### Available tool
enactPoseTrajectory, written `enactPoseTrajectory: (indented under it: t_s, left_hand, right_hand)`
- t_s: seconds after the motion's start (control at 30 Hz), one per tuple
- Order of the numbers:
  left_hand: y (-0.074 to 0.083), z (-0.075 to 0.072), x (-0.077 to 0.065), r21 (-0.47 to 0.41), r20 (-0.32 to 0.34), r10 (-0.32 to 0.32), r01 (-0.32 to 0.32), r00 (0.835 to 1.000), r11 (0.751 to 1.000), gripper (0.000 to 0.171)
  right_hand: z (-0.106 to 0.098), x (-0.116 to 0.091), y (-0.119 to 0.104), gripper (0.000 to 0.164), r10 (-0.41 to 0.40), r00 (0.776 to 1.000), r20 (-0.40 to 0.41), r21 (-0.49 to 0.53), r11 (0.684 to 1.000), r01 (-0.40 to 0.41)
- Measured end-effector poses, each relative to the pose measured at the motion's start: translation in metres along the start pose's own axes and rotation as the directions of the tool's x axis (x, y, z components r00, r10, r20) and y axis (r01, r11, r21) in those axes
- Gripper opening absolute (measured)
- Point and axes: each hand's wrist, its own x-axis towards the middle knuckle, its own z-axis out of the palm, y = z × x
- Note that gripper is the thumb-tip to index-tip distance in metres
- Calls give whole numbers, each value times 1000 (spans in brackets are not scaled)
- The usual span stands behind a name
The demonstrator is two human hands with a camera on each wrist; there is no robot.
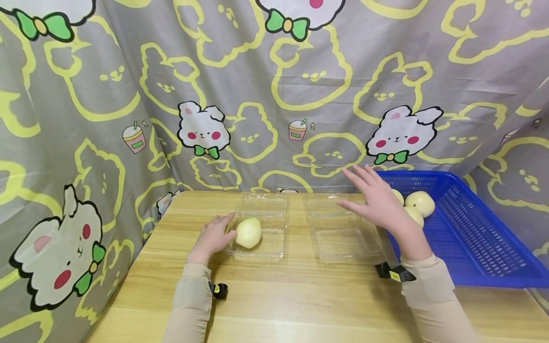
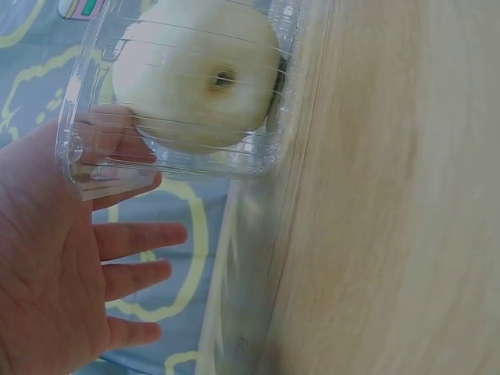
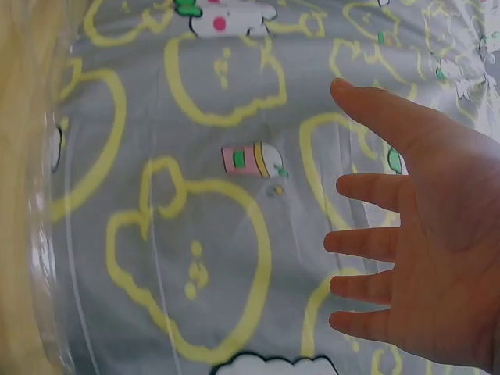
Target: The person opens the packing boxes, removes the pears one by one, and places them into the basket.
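A pale yellow pear (image 1: 249, 233) lies in the left clear plastic clamshell box (image 1: 274, 245), whose lid is folded back. My left hand (image 1: 213, 237) is at the box's left side with the fingers extended. In the left wrist view, the thumb (image 2: 117, 134) shows through the clear wall close to the pear (image 2: 195, 78), and the other fingers are spread outside. My right hand (image 1: 381, 202) is raised above the right edge of a second clear clamshell box (image 1: 343, 245), also with its lid back. Its fingers are straight and spread, holding nothing, as the right wrist view (image 3: 437, 234) shows.
A blue plastic basket (image 1: 493, 228) stands at the table's right side with several pale pears (image 1: 420, 204) in its left end, partly hidden by my right hand. A patterned grey curtain (image 1: 257, 85) hangs behind the wooden table (image 1: 279, 300).
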Motion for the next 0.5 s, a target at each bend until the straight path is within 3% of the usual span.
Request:
enactPoseTrajectory:
  t_s: [0.5]
  left_hand:
    - [1, -2, -1, 35, -11, 16, -16, 1000, 999, 62]
  right_hand:
    - [37, 6, -32, 83, -85, 996, 30, 64, 994, 83]
